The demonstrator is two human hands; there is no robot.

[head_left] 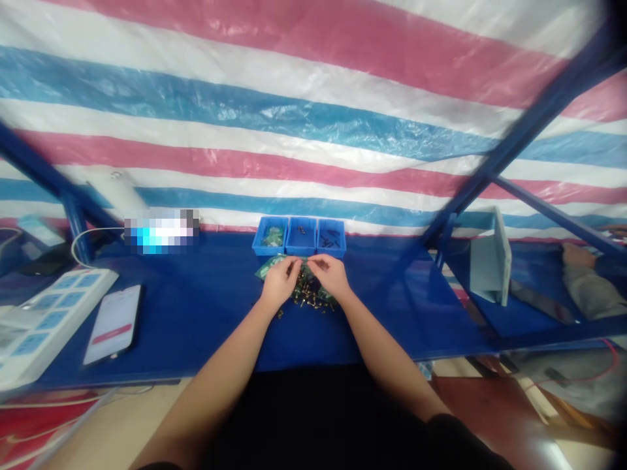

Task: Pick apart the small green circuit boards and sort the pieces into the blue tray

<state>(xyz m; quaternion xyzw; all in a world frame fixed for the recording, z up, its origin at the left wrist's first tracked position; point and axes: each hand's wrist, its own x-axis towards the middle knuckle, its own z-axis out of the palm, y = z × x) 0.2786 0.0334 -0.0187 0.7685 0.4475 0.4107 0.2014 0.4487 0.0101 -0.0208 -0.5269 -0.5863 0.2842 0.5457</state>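
My left hand [281, 281] and my right hand [331, 275] are close together over a small heap of green and brass-coloured parts [308, 295] on the blue table [206, 313]. Both hands have their fingers curled and pinched toward each other above the heap. What sits between the fingertips is too small to make out. A green piece [267, 267] lies just behind my left hand. Three small blue bins [300, 236] stand in a row right behind the hands, each with some small parts inside.
A phone [113, 324] lies face up at the left beside a white power strip [46, 320]. A grey bracket [492, 258] stands at the right. Another person's arm [585, 277] rests at the far right. Blue frame bars cross in front of a striped tarp.
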